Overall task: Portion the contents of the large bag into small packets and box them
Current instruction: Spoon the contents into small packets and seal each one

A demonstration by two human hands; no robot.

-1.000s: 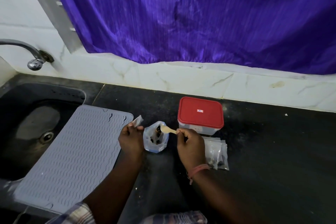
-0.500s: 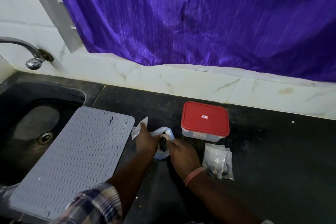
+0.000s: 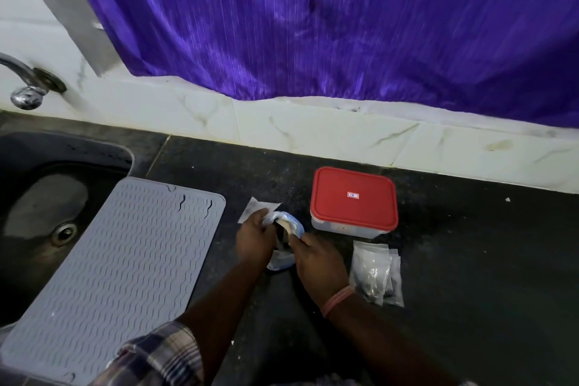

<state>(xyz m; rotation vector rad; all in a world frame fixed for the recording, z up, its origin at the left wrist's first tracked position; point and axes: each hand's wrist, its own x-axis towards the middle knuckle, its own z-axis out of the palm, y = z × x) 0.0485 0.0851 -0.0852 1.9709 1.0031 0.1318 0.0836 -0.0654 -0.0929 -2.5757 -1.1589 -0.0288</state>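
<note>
A large clear bag [image 3: 283,260] with a blue rim stands open on the black counter [image 3: 470,260], dark contents inside. My left hand [image 3: 254,236] grips the bag's left rim and also holds a small empty packet [image 3: 255,208] that sticks out above its fingers. My right hand [image 3: 319,263] holds a pale wooden spoon [image 3: 286,225] dipped into the bag's mouth. A clear box with a red lid [image 3: 354,202] stands shut just right of the bag. Several filled small packets [image 3: 376,273] lie in a pile in front of the box.
A grey ribbed drying mat [image 3: 125,266] lies left of the hands, partly over the dark sink [image 3: 37,197]. A chrome tap [image 3: 26,84] juts from the wall at far left. A purple curtain [image 3: 313,19] hangs over the white tiled backsplash.
The spoon was above the bag's mouth a second ago; my right hand has lowered it into the bag. Both hands have closed in on the bag, which now leans and looks squeezed.
</note>
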